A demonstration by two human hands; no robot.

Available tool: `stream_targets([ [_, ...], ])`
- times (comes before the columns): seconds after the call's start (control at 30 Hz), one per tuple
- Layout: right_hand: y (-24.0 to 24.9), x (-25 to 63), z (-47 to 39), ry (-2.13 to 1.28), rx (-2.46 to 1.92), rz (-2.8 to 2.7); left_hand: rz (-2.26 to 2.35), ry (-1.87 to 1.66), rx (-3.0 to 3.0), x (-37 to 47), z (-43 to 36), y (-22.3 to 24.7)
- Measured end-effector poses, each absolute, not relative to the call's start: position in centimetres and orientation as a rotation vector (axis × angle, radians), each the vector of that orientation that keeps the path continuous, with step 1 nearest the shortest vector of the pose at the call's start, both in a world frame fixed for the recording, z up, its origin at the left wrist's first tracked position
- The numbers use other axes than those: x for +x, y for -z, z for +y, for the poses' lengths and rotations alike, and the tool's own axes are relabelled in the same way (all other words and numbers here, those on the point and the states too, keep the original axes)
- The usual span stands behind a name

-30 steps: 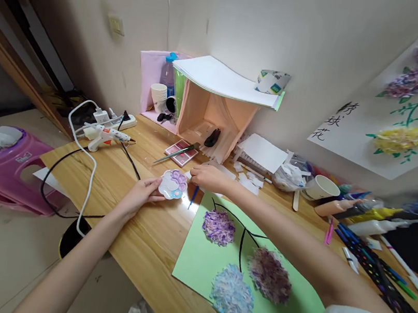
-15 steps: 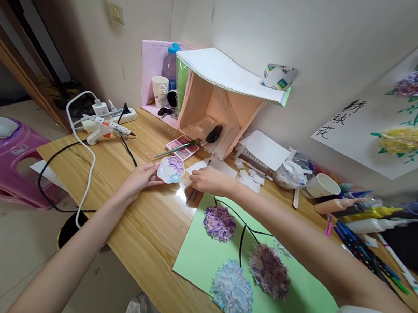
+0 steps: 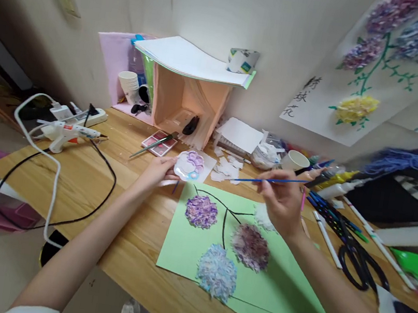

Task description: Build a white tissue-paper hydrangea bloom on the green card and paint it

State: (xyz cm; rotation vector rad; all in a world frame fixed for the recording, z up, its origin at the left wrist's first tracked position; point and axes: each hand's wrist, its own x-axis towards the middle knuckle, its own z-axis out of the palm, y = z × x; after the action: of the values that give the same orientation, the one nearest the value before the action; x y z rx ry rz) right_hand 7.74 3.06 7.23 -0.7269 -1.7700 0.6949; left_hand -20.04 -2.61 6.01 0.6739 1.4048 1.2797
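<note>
My left hand (image 3: 160, 171) grips a small white flower-shaped paint palette (image 3: 187, 166) by its left edge; purple and blue paint shows in its wells. My right hand (image 3: 283, 196) is closed around a thin blue paintbrush (image 3: 274, 181), its tip pointing left above scraps of white paper (image 3: 226, 168). Below both hands lies a green sheet (image 3: 179, 249) with black stems and fluffy paper flowers. These are a purple flower (image 3: 201, 211), a brownish-mauve flower (image 3: 251, 247), a light blue flower (image 3: 217, 272) and a white flower (image 3: 264, 217), partly behind my right hand.
A hot glue gun (image 3: 69, 134) with its black cord lies at the left. A pink open box (image 3: 190, 96) stands against the wall, a pink palette case (image 3: 159, 143) before it. To the right are a paper cup (image 3: 295, 161), paint bottles (image 3: 346, 187) and black scissors (image 3: 363, 268).
My right hand has moved from beside the palette to the right and now has the blue paintbrush in it. The palette stays in my left hand. The view has swung right.
</note>
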Motion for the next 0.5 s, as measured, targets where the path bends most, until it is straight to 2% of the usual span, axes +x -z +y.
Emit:
stream_targets([
  [0.1,-6.4,12.1,0.5,-0.863,-0.808,-1.389,1.331,-1.204,0.763,-15.1,-1.3,-5.4],
  [0.2,-5.2,14.6,-1.6,-0.876,-0.877,-1.251,1.259,-1.169,0.826,-11.1,-1.0,-4.0],
  [0.5,-2.5,15.9,-6.0,-0.775,-0.908,-1.656,1.373,-1.287,0.966,-8.6,-3.6,-2.3],
])
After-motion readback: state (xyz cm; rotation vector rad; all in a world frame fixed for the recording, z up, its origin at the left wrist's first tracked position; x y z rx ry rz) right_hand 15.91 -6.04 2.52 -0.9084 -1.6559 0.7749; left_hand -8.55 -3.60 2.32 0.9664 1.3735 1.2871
